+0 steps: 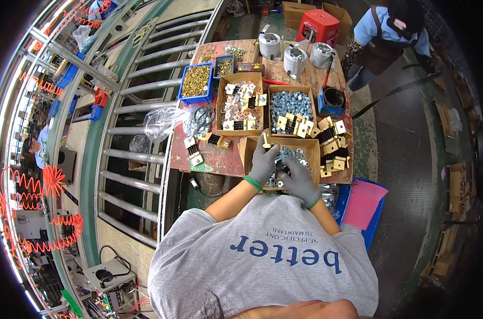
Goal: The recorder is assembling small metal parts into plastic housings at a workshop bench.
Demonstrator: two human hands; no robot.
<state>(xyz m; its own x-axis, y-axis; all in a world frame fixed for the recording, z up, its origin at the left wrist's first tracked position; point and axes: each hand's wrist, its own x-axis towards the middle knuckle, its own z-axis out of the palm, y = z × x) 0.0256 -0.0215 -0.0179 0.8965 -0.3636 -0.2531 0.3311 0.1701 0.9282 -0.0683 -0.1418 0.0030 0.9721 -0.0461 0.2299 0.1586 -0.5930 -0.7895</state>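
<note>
Grey gloves with green cuffs cover both my hands. My left hand (263,165) is closed on a small brass-coloured metal piece (266,141), held up above the near cardboard box (315,159). Beside it, my right hand (297,178) is over the same box, its fingers curled together; what they hold, if anything, is hidden. Silver nuts and washers (300,155) lie in that box, partly covered by my hands. Behind it stands a box of silver bolts (292,101), with brass-plated black assemblies (294,125) on its near side. More assemblies (334,143) are piled to the right.
A blue bin of brass-coloured fasteners (196,82) and a carton of mixed parts (218,114) stand left. Plastic bags (164,123) lie at the table's left edge, next to a roller conveyor (138,157). White ribbed cylinders (294,61) stand behind. A person (387,37) is at far right.
</note>
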